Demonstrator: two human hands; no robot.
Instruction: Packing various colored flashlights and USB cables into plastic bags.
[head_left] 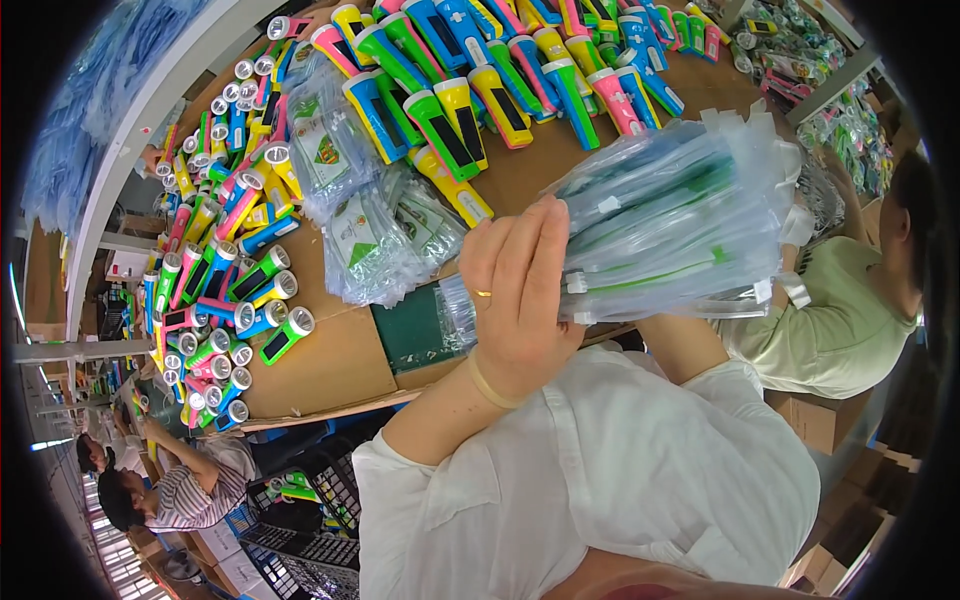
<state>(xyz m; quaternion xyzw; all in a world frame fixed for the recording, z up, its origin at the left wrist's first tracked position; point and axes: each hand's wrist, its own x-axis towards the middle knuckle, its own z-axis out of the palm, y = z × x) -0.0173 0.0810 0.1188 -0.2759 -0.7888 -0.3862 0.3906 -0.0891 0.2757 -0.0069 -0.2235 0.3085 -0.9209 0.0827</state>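
Observation:
My left hand (522, 285) is closed round the left end of a thick stack of clear plastic bags (680, 230), its fingers lying along the front of it. The bags are held up over the table edge, with white tabs and green print showing. My right forearm (685, 345) goes up behind this stack, and the bags hide that hand. Beyond my left hand, more clear bags with printed cards (365, 235) lie in a loose pile on the cardboard-covered table (310, 365). A yellow flashlight (450, 185) lies beside that pile.
Many coloured flashlights (430, 60) are heaped at the back, with another heap (215, 290) at the left. A green mat patch (415, 340) shows near the table's edge. Black crates (300, 535) stand below at left. One co-worker (830, 310) sits at right, another (180, 480) at lower left.

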